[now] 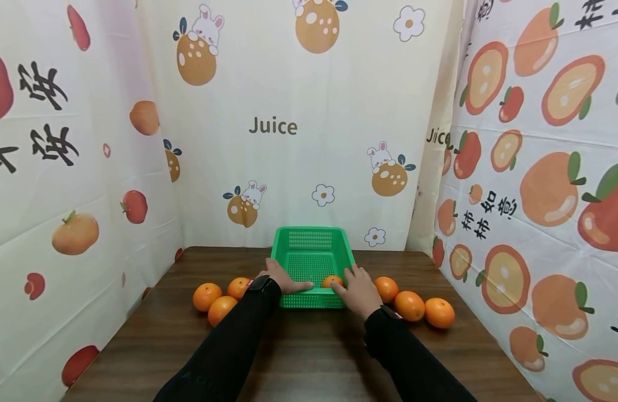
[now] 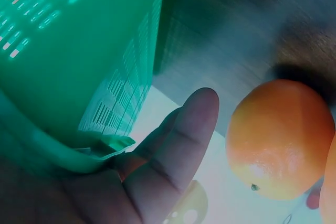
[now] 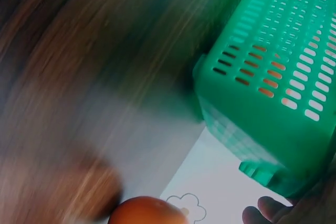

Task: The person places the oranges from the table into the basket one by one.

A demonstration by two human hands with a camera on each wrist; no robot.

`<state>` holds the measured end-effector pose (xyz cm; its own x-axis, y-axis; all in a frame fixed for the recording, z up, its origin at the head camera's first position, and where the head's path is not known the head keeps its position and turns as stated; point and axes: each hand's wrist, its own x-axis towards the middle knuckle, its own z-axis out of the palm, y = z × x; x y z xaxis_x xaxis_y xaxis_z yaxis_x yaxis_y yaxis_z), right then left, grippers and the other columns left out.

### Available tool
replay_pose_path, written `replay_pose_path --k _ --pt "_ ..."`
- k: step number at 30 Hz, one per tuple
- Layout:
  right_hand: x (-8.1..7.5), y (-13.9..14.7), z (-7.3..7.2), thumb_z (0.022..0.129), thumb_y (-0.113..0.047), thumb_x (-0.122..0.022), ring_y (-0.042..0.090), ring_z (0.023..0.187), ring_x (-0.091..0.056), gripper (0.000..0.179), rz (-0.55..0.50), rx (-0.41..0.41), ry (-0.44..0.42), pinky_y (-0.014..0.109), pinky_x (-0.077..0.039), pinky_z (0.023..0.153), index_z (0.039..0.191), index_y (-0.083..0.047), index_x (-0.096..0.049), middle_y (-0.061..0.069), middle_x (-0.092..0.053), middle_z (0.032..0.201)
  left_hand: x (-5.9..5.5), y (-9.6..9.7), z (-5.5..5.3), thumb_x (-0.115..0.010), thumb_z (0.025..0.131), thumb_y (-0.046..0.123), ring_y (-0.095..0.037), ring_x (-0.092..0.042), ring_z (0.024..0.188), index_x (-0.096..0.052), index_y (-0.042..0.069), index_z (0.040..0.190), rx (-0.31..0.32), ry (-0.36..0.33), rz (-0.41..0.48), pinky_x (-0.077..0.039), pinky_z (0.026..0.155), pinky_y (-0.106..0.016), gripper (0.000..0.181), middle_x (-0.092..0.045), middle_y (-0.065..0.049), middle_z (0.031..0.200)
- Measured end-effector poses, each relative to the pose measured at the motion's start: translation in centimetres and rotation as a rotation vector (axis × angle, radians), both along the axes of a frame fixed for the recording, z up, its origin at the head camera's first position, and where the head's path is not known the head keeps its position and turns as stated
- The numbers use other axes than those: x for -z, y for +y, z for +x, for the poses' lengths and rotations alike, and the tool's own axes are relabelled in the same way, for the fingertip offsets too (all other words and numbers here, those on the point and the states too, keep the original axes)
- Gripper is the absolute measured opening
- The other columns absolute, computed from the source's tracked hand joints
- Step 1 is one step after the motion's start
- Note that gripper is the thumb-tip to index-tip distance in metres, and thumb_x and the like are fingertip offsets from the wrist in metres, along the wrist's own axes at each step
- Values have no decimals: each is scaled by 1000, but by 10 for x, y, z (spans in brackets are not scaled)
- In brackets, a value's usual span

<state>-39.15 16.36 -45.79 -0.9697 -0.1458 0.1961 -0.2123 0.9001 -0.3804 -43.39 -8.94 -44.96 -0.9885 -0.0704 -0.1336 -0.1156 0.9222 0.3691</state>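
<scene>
A green plastic basket (image 1: 310,302) stands toward the back of the table, with one orange (image 1: 332,280) inside near its front right. My left hand (image 1: 281,277) holds the basket's left side, thumb over the rim and fingers outside. In the left wrist view those fingers (image 2: 178,150) reach past the wall, near a loose orange (image 2: 281,140). On the opposite side, my right hand (image 1: 361,293) grips the rim, its thumb toward the orange inside. Only a few right fingertips (image 3: 268,211) show in the right wrist view, by the basket's wall (image 3: 252,124).
Three oranges (image 1: 207,296) lie left of the basket, partly beside my left sleeve. Another three oranges (image 1: 409,306) sit in a row on the right. Fruit-printed cloths (image 1: 309,162) hang behind and along both sides of the brown wooden table (image 1: 309,357).
</scene>
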Motion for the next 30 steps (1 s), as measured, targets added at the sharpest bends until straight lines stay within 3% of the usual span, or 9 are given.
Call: replay_pose_path --k 4,8,13,16,22,30 --pt "-2 8 -2 105 -54 -61 45 158 -34 73 2 17 31 62 -30 126 156 -1 -52 24 -43 166 -7 2 9 -62 74 95 -50 -46 146 -7 0 170 -4 -3 -8 -46 116 -58 146 -4 -24 179" --pt "-1 18 -4 106 -41 -63 48 154 -38 64 1 63 94 62 -31 126 152 2 -55 27 -49 160 -11 2 13 -62 74 95 -51 -48 144 -9 1 170 -2 -4 -11 -48 114 -57 145 -4 -24 179" --pt "2 32 -6 109 -29 -58 50 148 -45 49 30 108 155 60 -30 127 146 4 -60 30 -56 152 -12 2 14 -59 76 96 -51 -48 144 -10 0 170 12 -10 -38 -48 113 -56 143 -5 -25 178" --pt "3 39 -7 110 -26 -55 49 147 -46 46 58 123 167 60 -30 128 144 4 -61 30 -57 151 -10 1 11 -62 76 94 -50 -47 145 -7 0 170 1 -15 -11 -47 115 -56 144 -6 -25 178" --pt "6 48 -10 108 -19 -58 47 148 -44 45 117 136 111 64 -24 129 146 4 -59 31 -55 152 0 1 1 -66 75 92 -50 -46 147 -3 2 171 -20 -29 9 -45 117 -56 145 -3 -23 179" --pt "9 54 -8 103 -17 -67 56 146 -41 53 108 180 7 67 -27 126 150 4 -54 37 -48 154 -2 1 3 -65 75 93 -49 -48 145 -7 1 171 -12 -18 -16 -47 116 -56 145 -2 -23 179"
